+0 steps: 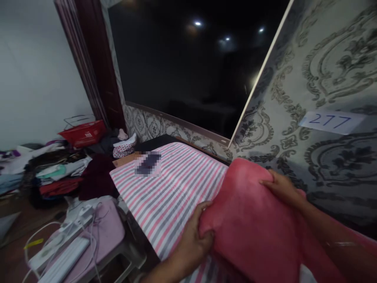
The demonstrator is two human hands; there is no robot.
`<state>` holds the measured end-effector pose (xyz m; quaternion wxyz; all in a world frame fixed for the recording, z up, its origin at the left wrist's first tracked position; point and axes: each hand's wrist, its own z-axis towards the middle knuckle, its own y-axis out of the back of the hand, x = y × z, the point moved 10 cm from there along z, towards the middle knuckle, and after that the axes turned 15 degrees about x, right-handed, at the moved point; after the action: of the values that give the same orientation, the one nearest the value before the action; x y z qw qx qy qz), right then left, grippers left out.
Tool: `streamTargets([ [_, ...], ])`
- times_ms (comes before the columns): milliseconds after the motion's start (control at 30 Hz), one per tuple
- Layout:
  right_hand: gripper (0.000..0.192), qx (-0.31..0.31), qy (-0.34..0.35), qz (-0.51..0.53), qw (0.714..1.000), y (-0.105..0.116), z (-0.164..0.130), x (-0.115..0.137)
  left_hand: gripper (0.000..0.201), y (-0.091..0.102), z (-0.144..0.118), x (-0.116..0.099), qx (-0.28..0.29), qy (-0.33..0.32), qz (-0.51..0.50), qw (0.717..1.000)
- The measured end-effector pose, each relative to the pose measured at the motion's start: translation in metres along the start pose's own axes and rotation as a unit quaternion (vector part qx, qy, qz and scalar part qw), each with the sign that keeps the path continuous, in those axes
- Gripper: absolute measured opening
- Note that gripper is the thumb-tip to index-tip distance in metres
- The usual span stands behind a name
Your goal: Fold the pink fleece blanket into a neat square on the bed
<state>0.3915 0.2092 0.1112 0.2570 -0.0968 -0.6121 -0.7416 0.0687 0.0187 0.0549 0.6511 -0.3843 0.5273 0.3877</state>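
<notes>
A soft red cloth (253,212), looking folded and thick, is held up between both hands over the near right end of a striped cloth. My left hand (196,239) pinches its left edge, thumb in front and fingers behind. At its upper right, my right hand (279,186) grips the edge in the same way. More of the red fabric hangs down toward the lower right; its exact kind cannot be made out. Below lies the pink, grey and white striped cloth (176,177), spread flat over a dark table. A blurred-out dark patch (147,163) lies on its far left part.
Piles of clothes (61,169) and a red basket (85,133) are at the left. A pink stool (108,224) carries a power strip (55,239) and cables. Behind the table stand a large dark television (182,67) and a patterned wall with a "277" paper (331,121).
</notes>
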Motion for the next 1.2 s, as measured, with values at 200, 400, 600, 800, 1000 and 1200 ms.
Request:
streamTargets([
  [200, 0.025, -0.051, 0.027, 0.045, 0.997, 0.019, 0.064, 0.078, 0.056, 0.104, -0.006, -0.095, -0.125, -0.088, 0.122, 0.981],
  [400, 0.045, 0.102, -0.03, -0.087, 0.991, -0.095, 0.108, 0.14, 0.056, 0.221, -0.004, -0.042, -0.291, 0.005, 0.233, 0.928],
  [600, 0.052, 0.182, -0.019, -0.108, 0.977, -0.149, 0.074, 0.127, 0.036, 0.183, -0.01, -0.028, -0.224, -0.043, 0.534, 0.814],
  [800, 0.048, 0.165, -0.118, -0.041, 0.978, -0.096, 0.051, 0.066, 0.042, 0.07, 0.028, -0.036, -0.026, -0.099, 0.604, 0.791],
  [1000, 0.046, 0.135, -0.223, 0.073, 0.963, -0.089, 0.023, 0.032, 0.061, -0.018, 0.026, 0.012, 0.08, -0.087, 0.599, 0.792],
  [1200, 0.048, 0.126, -0.247, 0.111, 0.954, -0.112, 0.026, 0.033, 0.048, -0.022, 0.02, 0.017, 0.01, -0.09, 0.669, 0.738],
])
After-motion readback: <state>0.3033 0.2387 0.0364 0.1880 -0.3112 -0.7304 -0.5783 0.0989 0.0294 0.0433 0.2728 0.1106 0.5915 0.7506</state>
